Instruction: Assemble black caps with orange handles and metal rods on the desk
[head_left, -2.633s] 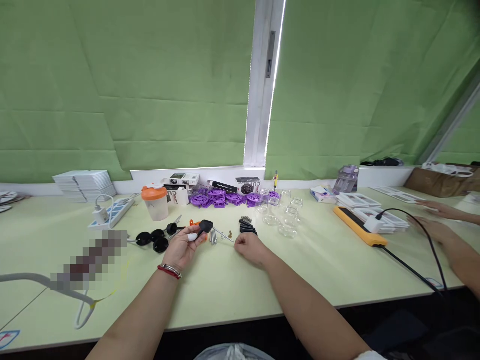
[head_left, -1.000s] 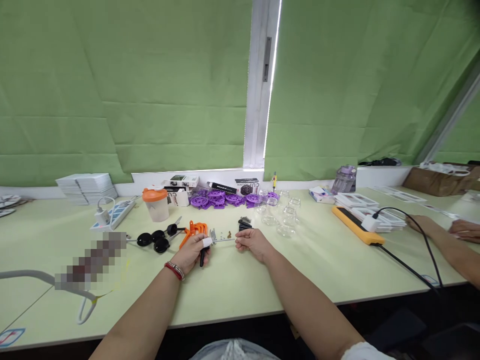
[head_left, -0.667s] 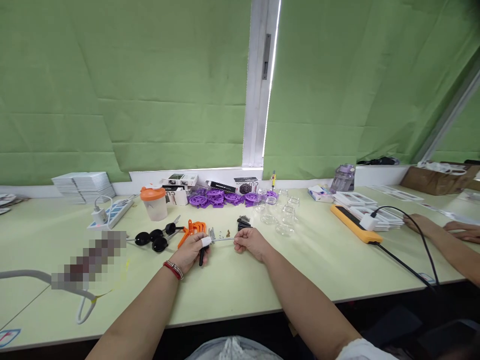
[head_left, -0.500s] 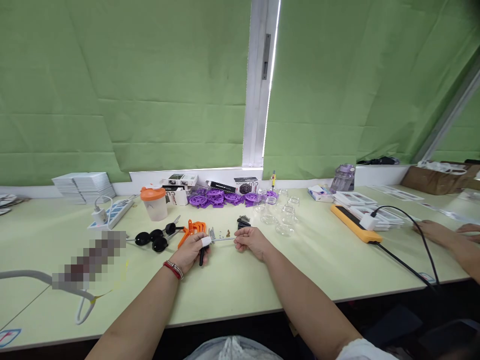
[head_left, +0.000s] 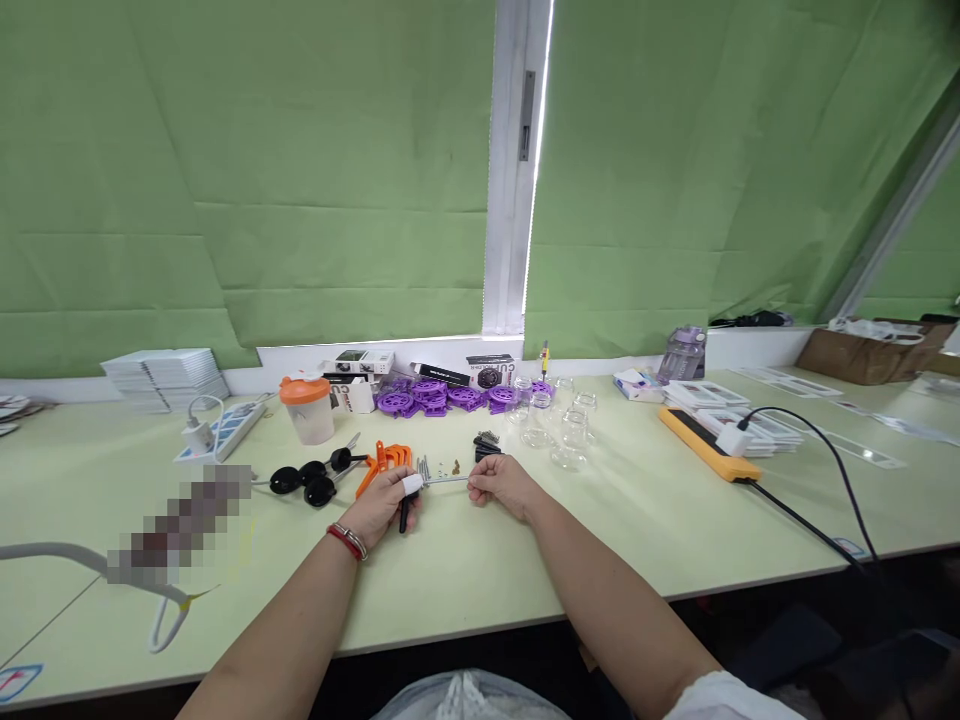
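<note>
Between my two hands runs a thin metal rod (head_left: 448, 479), roughly level above the table. My left hand (head_left: 386, 503), white wrap on one digit, is closed around a black part (head_left: 406, 512) at the rod's left end; how they join is hidden. The fingertips of my right hand (head_left: 499, 487) pinch the rod's other end. Just behind lie several short metal pins (head_left: 424, 467), tiny brass-coloured bits (head_left: 456, 467) and small black pieces (head_left: 487, 450). Orange plastic brackets (head_left: 388, 458) sit beside my left hand, with black round-ended parts (head_left: 304, 480) on metal stems farther left.
Purple plastic rings (head_left: 431, 395) are heaped at the back before small boxes (head_left: 491, 372). Clear glass-like vessels (head_left: 574, 440) stand right of them. An orange-lidded cup (head_left: 307, 408) and white power strip (head_left: 229, 430) are left; a yellow power strip (head_left: 705, 445) with cables is right.
Another person's hands at the far right have left the view. My hands keep nearly the same hold on the rod and black part. The camera has shifted slightly.
</note>
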